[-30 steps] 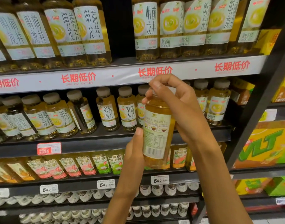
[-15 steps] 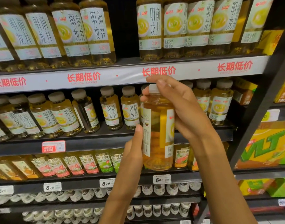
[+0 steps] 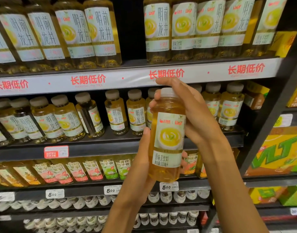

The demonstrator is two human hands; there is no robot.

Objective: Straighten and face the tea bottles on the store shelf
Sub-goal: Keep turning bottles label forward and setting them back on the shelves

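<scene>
I hold one small yellow tea bottle (image 3: pixel 168 137) upright in front of the second shelf (image 3: pixel 100 148), its white cap up and its front label toward me. My right hand (image 3: pixel 194 113) grips the bottle's neck and upper body from the right, fingers curled over the cap. My left hand (image 3: pixel 141 167) holds the lower part from the left, thumb along the side. A row of like small bottles (image 3: pixel 116 113) stands on that shelf; one bottle (image 3: pixel 89 115) left of the middle shows the edge of its label.
Large bottles (image 3: pixel 100 34) of the same tea fill the top shelf (image 3: pixel 124 79), with a dark gap in the middle. Peach and green tea bottles (image 3: pixel 93 169) line the third shelf. Yellow and green drink cartons (image 3: pixel 279 152) stack behind a black upright (image 3: pixel 269 132) on the right.
The bottle has turned in my hands: first its back label faced me, then the clear side, now the front label. Both hands stayed at about the same spot.
</scene>
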